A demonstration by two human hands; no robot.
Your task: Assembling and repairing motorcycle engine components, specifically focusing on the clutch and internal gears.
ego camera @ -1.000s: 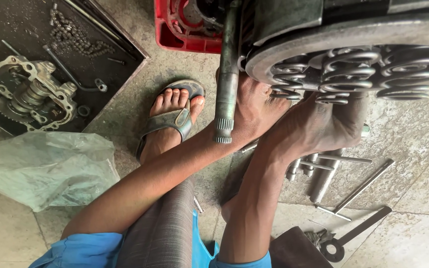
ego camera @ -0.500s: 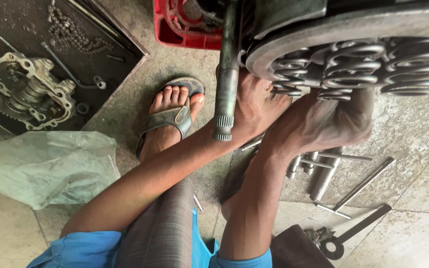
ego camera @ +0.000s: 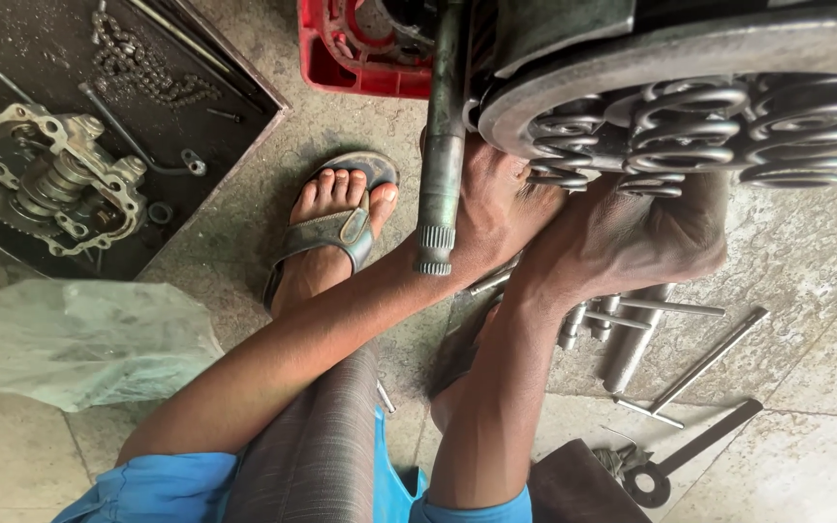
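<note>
Reaching up beneath the spring-studded clutch plate (ego camera: 690, 107), both hands, left hand (ego camera: 501, 208) and right hand (ego camera: 632, 237), stay pressed there, finger closure hidden, barely shifted beside the splined shaft (ego camera: 441, 155), over loose sockets (ego camera: 622, 329) on the floor.

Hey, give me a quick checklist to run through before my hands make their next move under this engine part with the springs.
1. Left hand seated under the round spring plate: ok, it presses up beneath the rim.
2. Right hand on the plate: ok, it is under the coil springs.
3. Fingertips clear of the springs: cannot tell, hidden.
4. Splined shaft hanging free: ok, its end shows beside the left wrist.
5. Sandalled foot clear of the overhanging part: not ok, it sits close by the shaft.
6. Loose sockets and bars within reach: ok, on the floor beneath the right forearm.
</note>
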